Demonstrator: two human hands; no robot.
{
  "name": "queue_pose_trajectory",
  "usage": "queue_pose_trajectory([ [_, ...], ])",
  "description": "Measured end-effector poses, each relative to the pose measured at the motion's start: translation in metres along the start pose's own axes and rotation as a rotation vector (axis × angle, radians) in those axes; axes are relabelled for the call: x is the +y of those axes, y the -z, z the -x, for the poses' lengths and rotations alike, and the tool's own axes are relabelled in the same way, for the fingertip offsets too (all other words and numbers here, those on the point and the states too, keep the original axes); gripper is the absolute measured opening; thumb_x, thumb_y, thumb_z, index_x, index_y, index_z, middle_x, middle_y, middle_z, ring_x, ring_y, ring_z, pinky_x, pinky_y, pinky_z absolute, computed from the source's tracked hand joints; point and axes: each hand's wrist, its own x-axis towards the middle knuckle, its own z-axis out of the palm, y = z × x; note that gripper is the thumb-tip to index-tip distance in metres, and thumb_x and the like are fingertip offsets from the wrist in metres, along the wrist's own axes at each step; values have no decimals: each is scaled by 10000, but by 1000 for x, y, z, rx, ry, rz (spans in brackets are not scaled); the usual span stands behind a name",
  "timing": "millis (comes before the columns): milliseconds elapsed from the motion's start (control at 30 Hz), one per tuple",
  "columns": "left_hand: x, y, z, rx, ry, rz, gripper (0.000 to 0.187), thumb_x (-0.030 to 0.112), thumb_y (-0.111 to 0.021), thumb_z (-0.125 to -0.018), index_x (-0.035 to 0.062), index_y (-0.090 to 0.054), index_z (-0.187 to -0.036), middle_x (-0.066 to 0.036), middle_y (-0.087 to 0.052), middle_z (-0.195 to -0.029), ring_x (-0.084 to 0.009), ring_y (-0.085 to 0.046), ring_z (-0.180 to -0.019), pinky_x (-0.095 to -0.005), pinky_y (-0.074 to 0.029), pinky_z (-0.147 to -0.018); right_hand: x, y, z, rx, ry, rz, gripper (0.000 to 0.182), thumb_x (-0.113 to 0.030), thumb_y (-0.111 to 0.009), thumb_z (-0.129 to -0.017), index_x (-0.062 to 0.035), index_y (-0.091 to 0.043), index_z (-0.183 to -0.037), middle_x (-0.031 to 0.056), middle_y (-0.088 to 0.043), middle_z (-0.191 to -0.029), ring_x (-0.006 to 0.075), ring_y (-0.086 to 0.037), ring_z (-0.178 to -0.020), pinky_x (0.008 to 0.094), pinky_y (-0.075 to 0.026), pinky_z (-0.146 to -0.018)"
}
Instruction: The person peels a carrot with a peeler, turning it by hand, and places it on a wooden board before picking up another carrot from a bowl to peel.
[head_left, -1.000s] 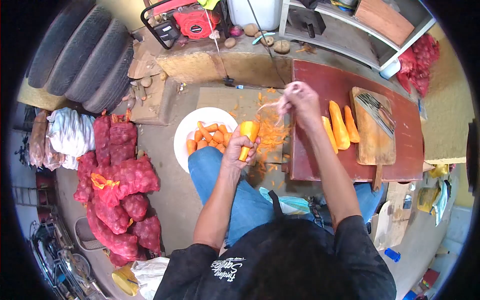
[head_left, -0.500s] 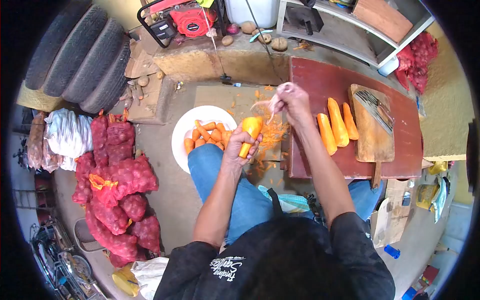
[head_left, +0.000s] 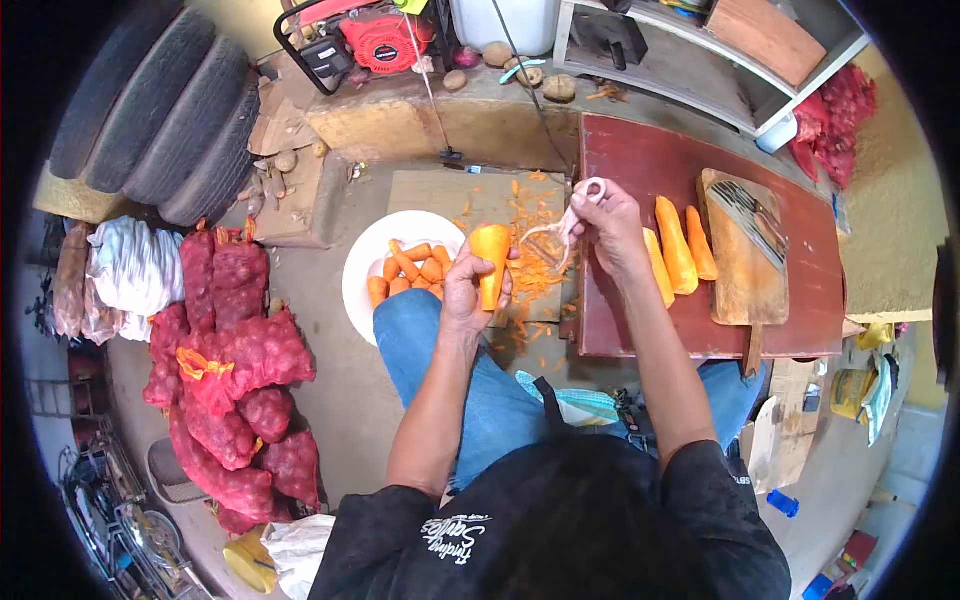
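A thick peeled carrot stands nearly upright in my left hand, its wide end up and the fingers wrapped round it. My right hand grips a pale pink Y-shaped peeler by its handle; the blade end points left toward the carrot, apart from it. Beyond my knee, a white basin holds several carrots. Orange peelings are scattered on the cardboard between my hands. To the right, peeled long carrots lie on a reddish-brown table.
A wooden cutting board with a few knives on it lies on the table. Red mesh sacks are piled at left, below stacked tires. A red machine and a shelf stand at the back.
My right hand has moved slightly right and down, and the peeler now shows clearly. In my left hand the carrot has turned more upright and shifted slightly left.
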Motion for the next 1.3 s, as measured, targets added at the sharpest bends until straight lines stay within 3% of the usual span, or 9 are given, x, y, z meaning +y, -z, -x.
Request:
queue_pose_trajectory([
  [400,4,-10,8,-38,88,-50,597,-21,-562,-711,110,-433,-1279,-165,-575,-938,-137,-469,-434,-250,-370,-280,18,-22,-22,-76,29,39,60,-57,-647,-953,-37,-606,-992,57,-670,-764,144,-658,-601,241,-542,-552],
  [467,3,-8,9,-36,103,-42,581,-18,-548,-726,111,-456,-1285,-170,-573,-931,-133,-457,-428,-237,-374,-277,13,-11,-41,109,31,47,61,-59,-626,-966,-42,-580,-929,69,-668,-749,145,-657,-586,259,-561,-532],
  [533,7,-11,11,-31,112,-37,585,-20,-559,-707,114,-442,-1264,-166,-575,-922,-134,-459,-421,-246,-363,-280,6,-8,-43,112,36,-5,48,-68,-624,-970,-36,-593,-952,65,-666,-743,130,-639,-556,268,-575,-527],
  [667,5,-13,6,-58,126,-72,604,-23,-561,-690,118,-437,-1264,-165,-576,-893,-139,-453,-406,-252,-354,-288,5,-22,-20,-40,-94,-21,78,-73,-652,-953,-19,-619,-999,48,-655,-728,104,-626,-557,265,-572,-516],
  [833,6,-20,11,-68,115,-170,688,-40,-558,-648,123,-436,-1305,-164,-572,-900,-147,-444,-392,-250,-350,-293,28,13,-39,215,-95,-205,102,-101,-693,-924,-43,-613,-950,49,-653,-721,104,-607,-522,257,-531,-470],
  [1000,1,-20,10,-56,85,-202,743,-57,-551,-611,113,-445,-1327,-183,-567,-900,-151,-443,-386,-253,-356,-295,24,-11,-17,27,-190,-175,125,-108,-704,-914,-48,-595,-896,62,-661,-731,99,-611,-536,241,-507,-457],
  [1067,2,-25,10,-56,80,-218,748,-61,-551,-602,111,-452,-1323,-195,-568,-900,-152,-446,-386,-255,-367,-296,40,8,-31,183,-124,-55,128,-99,-705,-909,-52,-587,-896,65,-657,-732,104,-610,-534,237,-492,-444],
  [1167,2,-20,13,-60,56,-152,728,-28,-560,-621,100,-467,-1332,-214,-575,-924,-162,-457,-390,-260,-386,-296,27,11,-30,241,-53,-110,117,-81,-694,-910,-54,-580,-905,59,-646,-727,109,-594,-520,238,-490,-449],
  [1300,4,-13,9,-176,110,109,710,60,-580,-676,69,-474,-1378,-225,-586,-941,-178,-464,-390,-273,-404,-295,-8,-15,-2,82,-67,-125,107,-83,-691,-914,-66,-587,-930,34,-624,-724,105,-582,-531,232,-486,-476],
])
